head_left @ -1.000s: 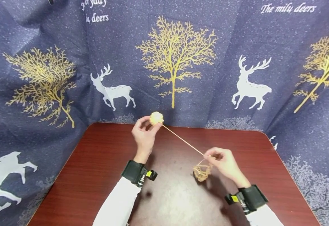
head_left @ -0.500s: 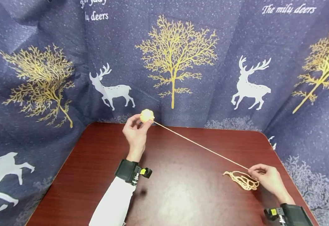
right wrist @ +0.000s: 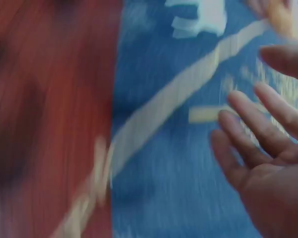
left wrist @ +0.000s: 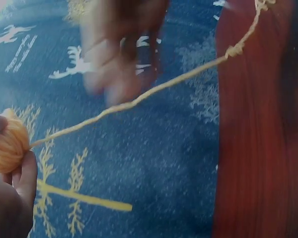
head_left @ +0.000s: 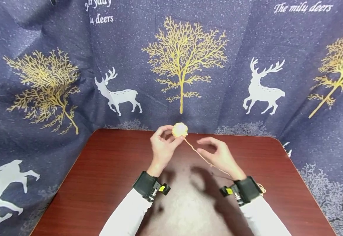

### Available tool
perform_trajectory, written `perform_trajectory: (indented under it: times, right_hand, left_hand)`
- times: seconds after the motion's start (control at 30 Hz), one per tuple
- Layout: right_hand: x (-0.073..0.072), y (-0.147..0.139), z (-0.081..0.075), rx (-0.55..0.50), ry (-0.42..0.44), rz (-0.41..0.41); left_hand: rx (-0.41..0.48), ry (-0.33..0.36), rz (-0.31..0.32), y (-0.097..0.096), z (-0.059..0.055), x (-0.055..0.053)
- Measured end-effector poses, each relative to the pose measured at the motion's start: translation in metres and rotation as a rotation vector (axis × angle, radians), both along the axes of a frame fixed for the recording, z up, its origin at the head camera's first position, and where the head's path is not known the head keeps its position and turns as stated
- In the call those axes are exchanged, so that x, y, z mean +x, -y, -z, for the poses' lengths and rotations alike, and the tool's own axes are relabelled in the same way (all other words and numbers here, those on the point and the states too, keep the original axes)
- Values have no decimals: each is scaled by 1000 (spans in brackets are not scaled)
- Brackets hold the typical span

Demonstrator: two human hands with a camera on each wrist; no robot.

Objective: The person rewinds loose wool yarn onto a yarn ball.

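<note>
My left hand (head_left: 163, 149) pinches a small pale-yellow ball of yarn (head_left: 180, 130) between thumb and fingers, above the far edge of the table. From the ball a yarn strand (head_left: 200, 156) runs down to the right, passing behind my right wrist. My right hand (head_left: 222, 158) is just right of the ball, fingers spread and holding nothing. Its loosely bent fingers (right wrist: 253, 126) show in the right wrist view, with the strand blurred beside them. In the left wrist view, the ball (left wrist: 11, 146) sits at the left edge and the strand has small knotty kinks towards its far end.
A loop of loose yarn (head_left: 261, 188) peeks out beside my right wristband, mostly hidden by it. The reddish-brown table (head_left: 100, 177) has rounded far corners. Behind it hangs a dark blue cloth (head_left: 206, 108) printed with trees and deer.
The right hand drew the strand out to the right, then let go and came back near the ball. The left hand shifted left, then right, still holding the ball. The strand is slacker.
</note>
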State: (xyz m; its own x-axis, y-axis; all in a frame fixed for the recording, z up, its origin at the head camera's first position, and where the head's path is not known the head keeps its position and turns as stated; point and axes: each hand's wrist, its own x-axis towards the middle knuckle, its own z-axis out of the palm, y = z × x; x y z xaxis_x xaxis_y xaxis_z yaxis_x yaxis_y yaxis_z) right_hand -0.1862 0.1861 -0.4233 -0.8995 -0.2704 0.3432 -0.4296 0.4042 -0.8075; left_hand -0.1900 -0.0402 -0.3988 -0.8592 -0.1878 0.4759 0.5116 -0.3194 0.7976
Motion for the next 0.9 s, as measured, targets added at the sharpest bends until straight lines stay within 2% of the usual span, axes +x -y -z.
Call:
perform_trajectory:
  times: [0.1,0.17,0.27,0.33,0.5,0.7,0.8,0.9]
  right_hand:
    - [-14,30,-4,-252,62,-119]
    - [-21,42,-2,-378,88,-171]
    - [-20,52,0,-515,145,-175]
    - [-19,56,1,-555,154,-156]
    - [-14,58,2,-557,123,-110]
    - [-7,53,-1,-416,27,-5]
    - [3,53,-11,-333,-14,8]
    - [14,53,-26,-243,-59,2]
  left_hand:
    - [-6,11,37,-5,2,2]
    - [1,14,43,-6,1,2]
    - [21,22,37,-6,-2,1]
    - [32,29,32,-6,-3,1]
    - [40,46,29,-5,-5,0]
    - [3,51,-21,-1,-2,-3]
    - [-80,20,-42,3,1,-5]
    - [-228,-21,-70,8,7,-7]
